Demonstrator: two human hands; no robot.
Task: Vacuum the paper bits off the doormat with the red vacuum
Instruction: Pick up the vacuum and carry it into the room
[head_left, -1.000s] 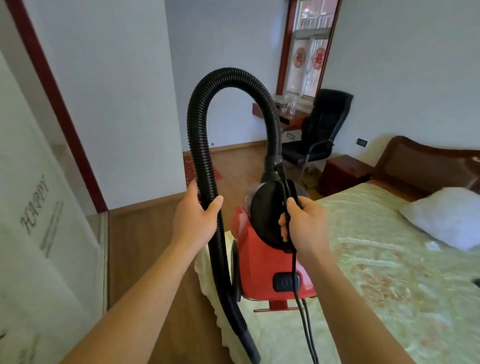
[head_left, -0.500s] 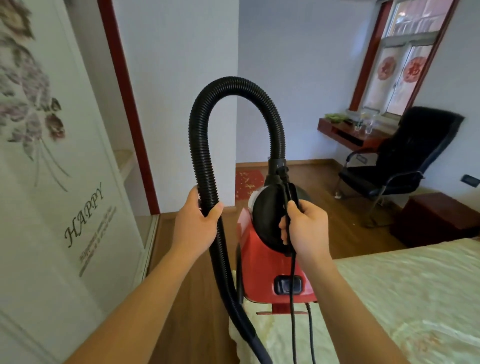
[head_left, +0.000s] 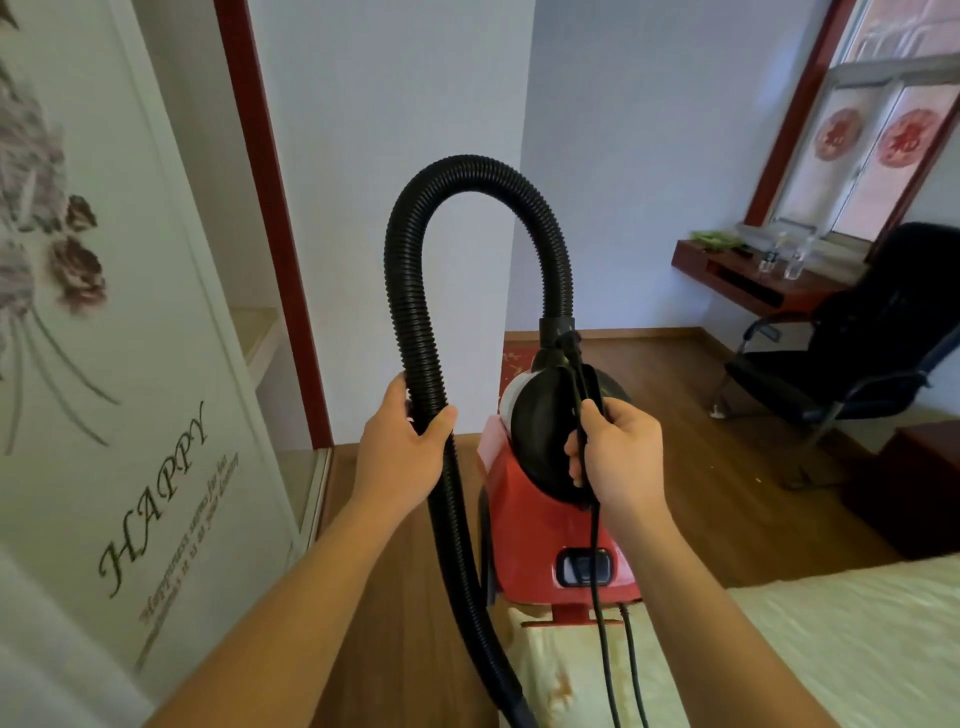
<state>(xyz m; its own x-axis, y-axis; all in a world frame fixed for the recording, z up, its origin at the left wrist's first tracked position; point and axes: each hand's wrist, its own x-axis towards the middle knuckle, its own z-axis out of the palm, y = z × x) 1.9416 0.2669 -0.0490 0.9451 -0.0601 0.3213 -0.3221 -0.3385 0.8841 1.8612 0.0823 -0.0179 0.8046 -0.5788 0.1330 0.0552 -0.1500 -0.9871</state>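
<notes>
I carry the red vacuum in front of me, above the corner of the bed. My right hand grips its black handle together with the black power cord, which hangs down. My left hand is closed around the black ribbed hose, which arches up over the vacuum and drops past the bottom edge. A corner of the red doormat with pale specks shows on the floor behind the vacuum, beyond the white wall corner; most of it is hidden.
A white wardrobe door with flowers and "HAPPY" fills the left. The bed lies at lower right, a dark red nightstand beside it. A black office chair and a red wall desk stand under the window. Wooden floor lies ahead.
My view has swung left, away from the bed and pillow, toward the wardrobe door and the wall corner. Both hands keep the same hold on hose and vacuum.
</notes>
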